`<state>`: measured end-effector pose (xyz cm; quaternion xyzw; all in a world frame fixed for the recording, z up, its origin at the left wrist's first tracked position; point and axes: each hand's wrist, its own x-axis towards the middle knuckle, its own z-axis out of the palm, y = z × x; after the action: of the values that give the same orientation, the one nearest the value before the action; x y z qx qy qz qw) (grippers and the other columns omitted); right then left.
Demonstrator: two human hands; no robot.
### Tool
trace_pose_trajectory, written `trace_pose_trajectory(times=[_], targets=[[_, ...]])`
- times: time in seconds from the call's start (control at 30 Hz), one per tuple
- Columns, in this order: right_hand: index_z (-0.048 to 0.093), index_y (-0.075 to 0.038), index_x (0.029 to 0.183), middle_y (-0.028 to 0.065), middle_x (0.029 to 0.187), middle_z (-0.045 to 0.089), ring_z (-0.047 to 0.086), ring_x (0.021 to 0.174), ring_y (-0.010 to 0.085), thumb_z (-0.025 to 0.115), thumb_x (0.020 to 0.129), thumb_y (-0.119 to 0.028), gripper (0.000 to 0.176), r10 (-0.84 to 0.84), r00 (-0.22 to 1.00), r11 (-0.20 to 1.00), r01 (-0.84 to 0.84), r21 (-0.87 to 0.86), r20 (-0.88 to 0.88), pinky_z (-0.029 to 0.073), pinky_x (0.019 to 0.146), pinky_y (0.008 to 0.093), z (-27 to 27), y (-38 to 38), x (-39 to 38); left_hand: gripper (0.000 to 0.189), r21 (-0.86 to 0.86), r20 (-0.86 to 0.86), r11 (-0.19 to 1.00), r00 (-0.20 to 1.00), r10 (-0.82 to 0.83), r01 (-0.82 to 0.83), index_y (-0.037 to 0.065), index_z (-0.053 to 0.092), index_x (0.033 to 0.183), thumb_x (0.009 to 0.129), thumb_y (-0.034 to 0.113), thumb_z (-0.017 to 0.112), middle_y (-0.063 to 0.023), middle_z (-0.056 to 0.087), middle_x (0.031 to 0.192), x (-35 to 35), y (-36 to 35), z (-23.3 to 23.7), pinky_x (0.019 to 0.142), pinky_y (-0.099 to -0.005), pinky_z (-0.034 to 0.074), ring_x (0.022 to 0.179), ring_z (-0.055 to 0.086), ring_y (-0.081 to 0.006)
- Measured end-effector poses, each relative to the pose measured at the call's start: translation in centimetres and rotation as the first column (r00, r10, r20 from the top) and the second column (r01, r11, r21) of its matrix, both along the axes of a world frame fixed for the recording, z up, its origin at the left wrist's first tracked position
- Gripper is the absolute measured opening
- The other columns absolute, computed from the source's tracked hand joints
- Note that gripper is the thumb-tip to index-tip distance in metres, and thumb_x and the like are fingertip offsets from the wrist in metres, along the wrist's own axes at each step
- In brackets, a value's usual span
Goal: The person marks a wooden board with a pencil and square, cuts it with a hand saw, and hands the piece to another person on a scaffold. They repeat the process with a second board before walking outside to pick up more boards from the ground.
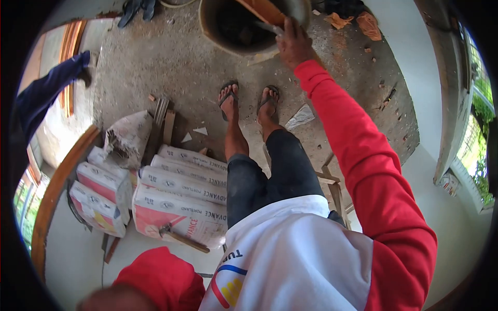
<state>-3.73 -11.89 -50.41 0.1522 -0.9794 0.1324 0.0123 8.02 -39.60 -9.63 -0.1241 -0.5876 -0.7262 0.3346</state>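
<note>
My right hand (295, 45) reaches forward over the near right rim of a large round tub (208, 32). Its fingers are closed on an orange-brown wooden board (263, 11), which slants across the tub's mouth and runs out of the top of the view. A thin greyish piece shows beside the fingers; I cannot make out what it is. The inside of the tub is dark, with grey matter low down. At the bottom left, my left hand (116, 299) is blurred and partly cut off, close to my body. Its fingers do not show.
Stacked cement bags (176, 207) stand left of my legs, with a piece of wood (189, 242) on them. A crumpled sack (128, 137) and wood strips (168, 127) lie beyond. Another person's leg (54, 88) is at far left. Debris and orange wrappers (369, 26) litter the concrete floor.
</note>
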Motion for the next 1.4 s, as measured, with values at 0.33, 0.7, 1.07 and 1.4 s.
trace_pose_trajectory(times=[0.33, 0.7, 1.07, 1.4], targets=[[0.037, -0.001, 0.135, 0.0258, 0.128, 0.049, 0.056, 0.103, 0.0479, 0.060, 0.089, -0.021, 0.056, 0.144, 0.984, 0.982, -0.154, -0.105, -0.103, 0.049, 0.085, 0.0491, 0.3, 0.4, -1.0, 0.017, -0.410, 0.836, 0.885, 0.480, 0.268, 0.219, -0.001, 0.063, 0.104, 0.089, 0.007, 0.060, -0.0126, 0.059, 0.070, 8.0, 2.4, -22.4, 0.053, -0.0296, 0.045, 0.053, 0.053, -0.0219], [0.040, 0.004, 0.133, 0.0289, 0.123, 0.054, 0.058, 0.103, 0.0470, 0.060, 0.090, -0.022, 0.054, 0.195, 0.971, 0.975, -0.208, -0.079, -0.139, 0.049, 0.083, 0.0495, 0.3, 0.3, -0.9, 0.016, -0.603, 0.677, 0.737, 0.684, 0.272, 0.304, 0.002, 0.063, 0.083, 0.087, 0.016, 0.057, -0.0207, 0.060, 0.073, -3.1, 6.2, -31.5, 0.057, -0.0438, 0.047, 0.063, 0.058, -0.0397], [0.040, 0.000, 0.133, 0.0245, 0.122, 0.056, 0.058, 0.101, 0.0457, 0.061, 0.089, -0.024, 0.055, 0.151, 0.971, 0.985, -0.164, -0.058, -0.187, 0.048, 0.083, 0.0487, -1.5, 0.5, -1.3, 0.027, -0.666, 0.741, 0.440, 0.601, 0.298, 0.602, 0.004, 0.073, 0.085, 0.082, 0.025, 0.058, -0.0227, 0.068, 0.089, -12.2, 7.8, -35.2, 0.075, -0.0414, 0.056, 0.082, 0.069, -0.0366], [0.036, -0.005, 0.136, 0.0220, 0.128, 0.048, 0.055, 0.103, 0.0451, 0.062, 0.085, -0.022, 0.060, 0.045, 0.999, 0.998, -0.046, -0.052, -0.014, 0.045, 0.085, 0.0534, 0.8, -0.4, -0.2, 0.024, 0.315, 0.804, 0.911, 0.434, -0.405, 0.267, 0.001, 0.064, 0.096, 0.094, 0.023, 0.054, -0.0018, 0.048, 0.056, -7.3, 0.5, -27.1, 0.047, -0.0328, 0.041, 0.044, 0.045, -0.0192]])
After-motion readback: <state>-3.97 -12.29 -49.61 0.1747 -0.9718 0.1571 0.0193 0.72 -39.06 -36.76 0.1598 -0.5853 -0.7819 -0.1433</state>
